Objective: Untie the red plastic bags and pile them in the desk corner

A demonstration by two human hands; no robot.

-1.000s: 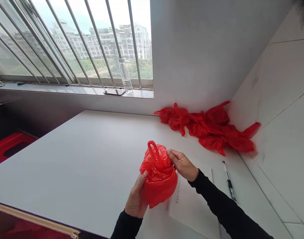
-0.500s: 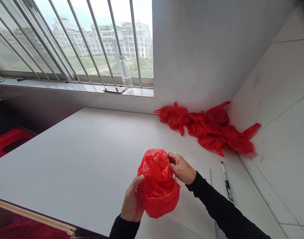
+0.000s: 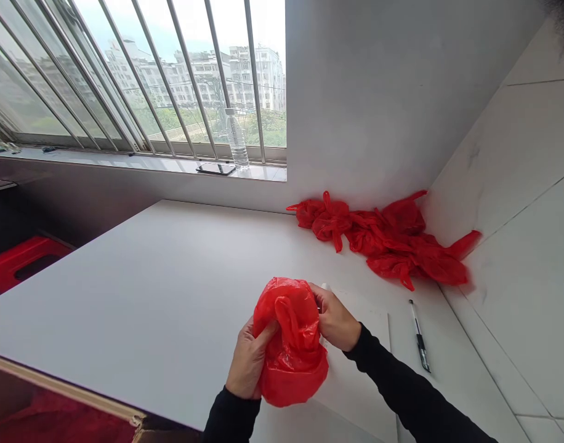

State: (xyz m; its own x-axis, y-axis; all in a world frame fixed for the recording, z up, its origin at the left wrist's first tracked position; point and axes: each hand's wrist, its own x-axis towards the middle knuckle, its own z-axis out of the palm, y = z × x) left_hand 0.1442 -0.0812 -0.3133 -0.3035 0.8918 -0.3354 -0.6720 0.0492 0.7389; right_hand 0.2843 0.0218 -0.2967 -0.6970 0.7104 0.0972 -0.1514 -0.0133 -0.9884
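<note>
A crumpled red plastic bag is held up between my two hands above the near part of the white table. My left hand grips its left side, with the thumb pressed on the front and the other fingers behind. On the upper right edge, my right hand pinches the bag; some of its fingertips are hidden behind the plastic. A loop of the bag, like a handle, stands up in the middle by my left thumb. Underneath lies a pale flat sheet or board, partly covered by my hands.
Several knotted red plastic bags lie heaped against the wall at the back right of the table. A pen rests to the right. On the windowsill are a water bottle and a phone. A red stool stands at left.
My left thumb has moved inward over the front of the bag. The bag's loop now stands up more clearly, and its lower right edge has drawn in slightly.
</note>
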